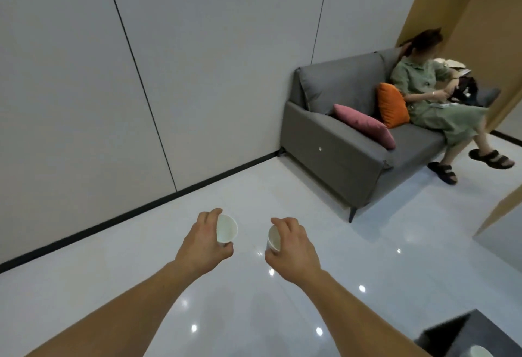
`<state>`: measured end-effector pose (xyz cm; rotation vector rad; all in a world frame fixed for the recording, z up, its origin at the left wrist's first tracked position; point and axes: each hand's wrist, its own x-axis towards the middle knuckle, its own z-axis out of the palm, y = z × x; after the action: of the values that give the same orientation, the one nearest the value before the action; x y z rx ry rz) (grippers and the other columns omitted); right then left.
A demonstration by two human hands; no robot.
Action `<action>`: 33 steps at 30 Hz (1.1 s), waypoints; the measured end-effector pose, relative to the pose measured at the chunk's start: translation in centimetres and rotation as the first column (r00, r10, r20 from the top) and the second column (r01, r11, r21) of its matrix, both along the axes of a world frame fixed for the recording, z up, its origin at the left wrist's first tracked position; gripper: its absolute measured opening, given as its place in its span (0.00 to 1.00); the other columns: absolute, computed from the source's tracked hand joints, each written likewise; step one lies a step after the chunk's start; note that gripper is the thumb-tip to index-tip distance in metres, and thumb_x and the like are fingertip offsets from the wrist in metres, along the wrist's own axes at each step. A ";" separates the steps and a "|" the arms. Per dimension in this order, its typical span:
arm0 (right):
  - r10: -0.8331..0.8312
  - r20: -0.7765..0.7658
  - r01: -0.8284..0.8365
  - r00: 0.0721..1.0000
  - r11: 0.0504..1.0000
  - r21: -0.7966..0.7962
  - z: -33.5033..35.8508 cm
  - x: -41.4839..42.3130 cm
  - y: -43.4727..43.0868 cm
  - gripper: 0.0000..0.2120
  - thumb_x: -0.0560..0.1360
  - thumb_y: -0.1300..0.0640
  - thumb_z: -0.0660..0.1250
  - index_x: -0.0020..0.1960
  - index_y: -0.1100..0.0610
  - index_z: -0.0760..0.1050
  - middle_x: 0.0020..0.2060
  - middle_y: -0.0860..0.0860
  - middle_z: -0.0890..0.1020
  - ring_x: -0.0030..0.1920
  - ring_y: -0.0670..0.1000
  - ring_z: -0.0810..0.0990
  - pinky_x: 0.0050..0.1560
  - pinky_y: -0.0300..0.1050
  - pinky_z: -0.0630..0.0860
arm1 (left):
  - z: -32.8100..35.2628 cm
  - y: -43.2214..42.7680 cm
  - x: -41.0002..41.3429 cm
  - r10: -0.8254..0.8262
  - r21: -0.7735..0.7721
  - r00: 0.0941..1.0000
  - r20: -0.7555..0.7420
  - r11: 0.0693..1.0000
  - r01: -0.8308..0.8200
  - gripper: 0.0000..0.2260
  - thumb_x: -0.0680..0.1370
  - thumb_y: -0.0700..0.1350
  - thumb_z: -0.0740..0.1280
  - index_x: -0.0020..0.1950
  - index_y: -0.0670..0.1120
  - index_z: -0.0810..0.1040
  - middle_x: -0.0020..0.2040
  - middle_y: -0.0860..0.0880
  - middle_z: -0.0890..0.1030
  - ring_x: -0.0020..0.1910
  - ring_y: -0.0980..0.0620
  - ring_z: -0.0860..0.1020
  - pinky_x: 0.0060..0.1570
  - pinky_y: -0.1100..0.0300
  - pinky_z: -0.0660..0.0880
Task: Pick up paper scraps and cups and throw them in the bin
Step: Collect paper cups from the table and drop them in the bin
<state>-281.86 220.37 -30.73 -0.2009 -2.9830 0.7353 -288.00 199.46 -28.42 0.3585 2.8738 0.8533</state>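
A third cup [480, 353] sat on the dark table [449, 332]. Above the floor [113, 286], the left hand [202, 243] curled round the left cup [226, 229] and the right hand [295, 246] round the right cup [273, 239], both cups tipped. A light squeeze would avoid crushing them. No bin showed and no print was legible. Beyond, a person [423, 94] sat on the sofa [339, 147].

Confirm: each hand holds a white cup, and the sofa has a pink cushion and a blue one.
Not blue: the head view shows an orange cushion beside the pink cushion on the sofa. The left hand holds a white cup, the right hand a second cup.
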 end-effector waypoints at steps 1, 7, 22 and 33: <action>0.034 0.014 -0.034 0.999 0.999 0.010 0.1 -0.3 -1.5 0.33 0.72 0.48 0.68 0.74 0.47 0.60 0.66 0.46 0.65 0.63 0.51 0.68 0.58 0.46 0.75 | 0.1 -1.6 0.5 0.034 0.005 0.999 0.006 0.999 -0.034 0.36 0.70 0.52 0.72 0.74 0.51 0.58 0.68 0.49 0.65 0.62 0.48 0.70 0.57 0.55 0.73; 0.250 0.043 -0.252 0.967 0.966 0.053 0.6 -3.4 -12.9 0.33 0.73 0.47 0.67 0.74 0.48 0.59 0.66 0.48 0.64 0.63 0.51 0.68 0.57 0.45 0.74 | 0.9 -14.4 1.8 0.260 0.078 0.966 0.000 0.963 -0.259 0.36 0.70 0.52 0.72 0.74 0.51 0.59 0.69 0.50 0.65 0.61 0.48 0.71 0.56 0.55 0.73; 0.708 0.090 -0.714 0.700 0.699 0.050 -0.3 -9.3 -54.1 0.32 0.74 0.47 0.65 0.75 0.48 0.59 0.68 0.46 0.64 0.63 0.50 0.67 0.58 0.43 0.74 | -0.5 -54.4 7.6 0.747 0.084 0.664 0.027 0.660 -0.747 0.36 0.70 0.54 0.73 0.73 0.52 0.59 0.69 0.51 0.65 0.62 0.49 0.71 0.56 0.56 0.73; 0.902 0.090 -0.907 0.421 0.420 0.036 -2.2 -18.9 -77.3 0.33 0.74 0.46 0.65 0.75 0.49 0.59 0.68 0.47 0.63 0.66 0.51 0.66 0.61 0.45 0.73 | -2.9 -71.5 4.5 0.933 0.069 0.358 0.046 0.354 -0.933 0.37 0.70 0.53 0.73 0.74 0.52 0.59 0.68 0.50 0.66 0.62 0.48 0.71 0.58 0.54 0.73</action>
<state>-300.75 143.08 -32.90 1.5737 -2.9466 0.6092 -283.53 127.95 -31.35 -1.4871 2.8431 1.0394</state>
